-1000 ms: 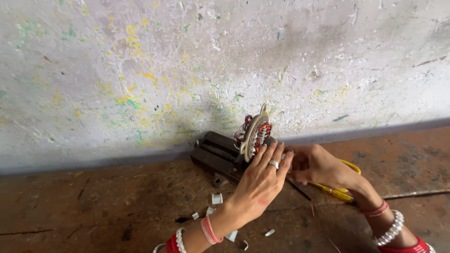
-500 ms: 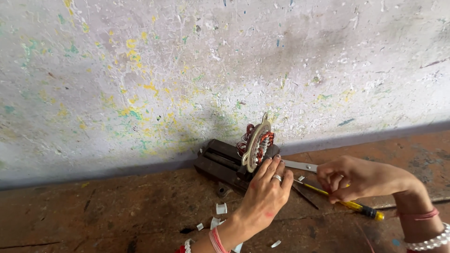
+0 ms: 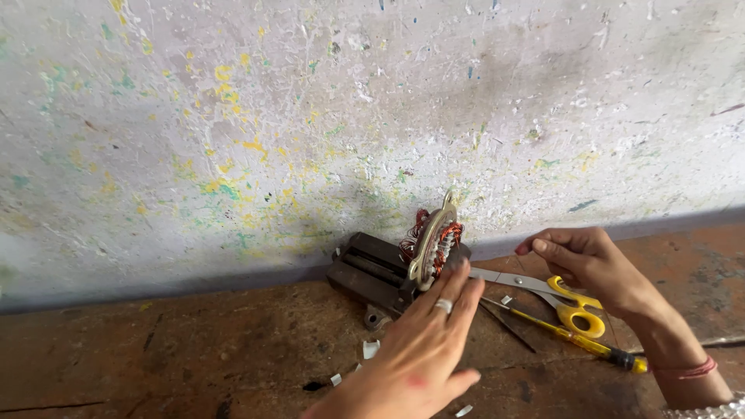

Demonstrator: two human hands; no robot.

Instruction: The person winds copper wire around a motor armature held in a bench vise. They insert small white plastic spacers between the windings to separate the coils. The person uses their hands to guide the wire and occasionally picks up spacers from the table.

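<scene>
Two bare hands work over a worn wooden bench against a paint-flecked wall. Her left hand (image 3: 423, 353) lies flat, fingers spread and released, fingertips touching a copper-wound coil ring (image 3: 432, 244) that stands upright, seemingly to steady it on a dark metal block (image 3: 371, 270). Just right of those fingertips lie yellow-handled scissors (image 3: 543, 291) and a thin screwdriver (image 3: 566, 337). The right hand (image 3: 594, 260) hovers above the scissors, fingers loosely curled, grasping nothing visible. White scraps (image 3: 371, 349) lie beneath the left palm.

The right hand (image 3: 590, 264) is now lifted off the yellow-handled scissors (image 3: 543, 291), which are laid down beside the screwdriver (image 3: 566, 337), right of the motor coil (image 3: 433, 244).
</scene>
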